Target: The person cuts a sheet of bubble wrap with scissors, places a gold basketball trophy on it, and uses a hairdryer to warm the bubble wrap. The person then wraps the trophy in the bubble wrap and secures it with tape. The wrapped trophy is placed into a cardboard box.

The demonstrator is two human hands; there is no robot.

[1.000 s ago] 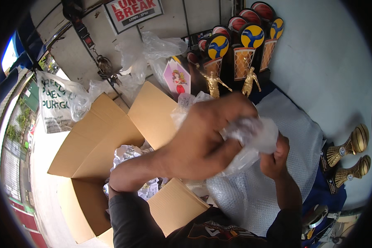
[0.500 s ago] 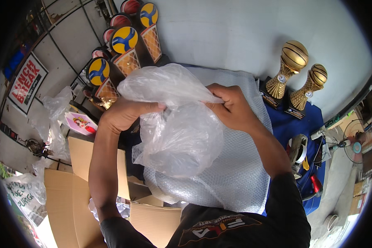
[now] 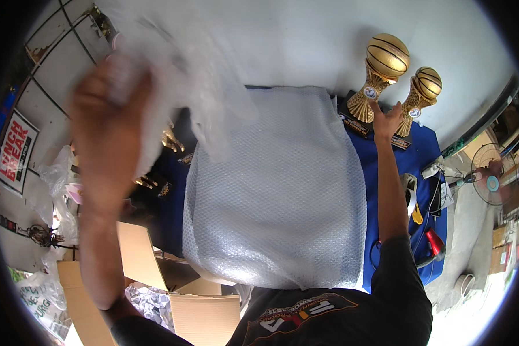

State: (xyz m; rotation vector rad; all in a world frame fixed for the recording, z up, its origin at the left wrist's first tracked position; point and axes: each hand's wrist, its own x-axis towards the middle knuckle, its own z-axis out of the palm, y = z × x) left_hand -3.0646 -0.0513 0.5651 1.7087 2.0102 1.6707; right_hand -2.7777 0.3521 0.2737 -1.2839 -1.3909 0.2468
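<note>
While the left hand (image 3: 106,115) grips a plastic bag (image 3: 184,75), the right hand (image 3: 386,118) touches a trophy (image 3: 380,75), fingers spread.

Right hand (image 3: 388,120) off the clear plastic bag (image 3: 179,75), now at gold trophy (image 3: 380,72), left hand (image 3: 106,132) lifting bag alone

An open brown cardboard box (image 3: 155,288) stands low, just right of the left forearm, with crumpled clear wrapping inside. A rectangular white sign (image 3: 15,151) with red and black lettering hangs on the wall (tilted in this view) left of the left hand (image 3: 106,109). A white plastic bag (image 3: 43,300) with dark print lies below it, beside the box.
</note>
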